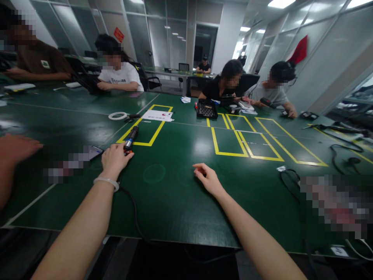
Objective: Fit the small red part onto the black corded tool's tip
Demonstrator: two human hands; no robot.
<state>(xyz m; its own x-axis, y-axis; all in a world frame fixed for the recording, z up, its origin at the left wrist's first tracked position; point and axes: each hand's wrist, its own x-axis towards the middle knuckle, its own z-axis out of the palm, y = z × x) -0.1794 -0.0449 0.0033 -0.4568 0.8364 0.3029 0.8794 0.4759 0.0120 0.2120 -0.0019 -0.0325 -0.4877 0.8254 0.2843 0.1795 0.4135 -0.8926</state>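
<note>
My left hand rests on the green table with its fingers closed round the near end of a black corded tool, which lies pointing away across a yellow taped rectangle. The tool's black cable runs back under my wrist, which wears a pale bangle. My right hand lies on the table a short way to the right, holding nothing, fingers loosely curled and apart.
A phone lies left of my left hand. A white tape roll, a paper sheet and a black tray sit farther back. More yellow rectangles lie to the right, cables at far right. Several people sit around; another person's hand enters left.
</note>
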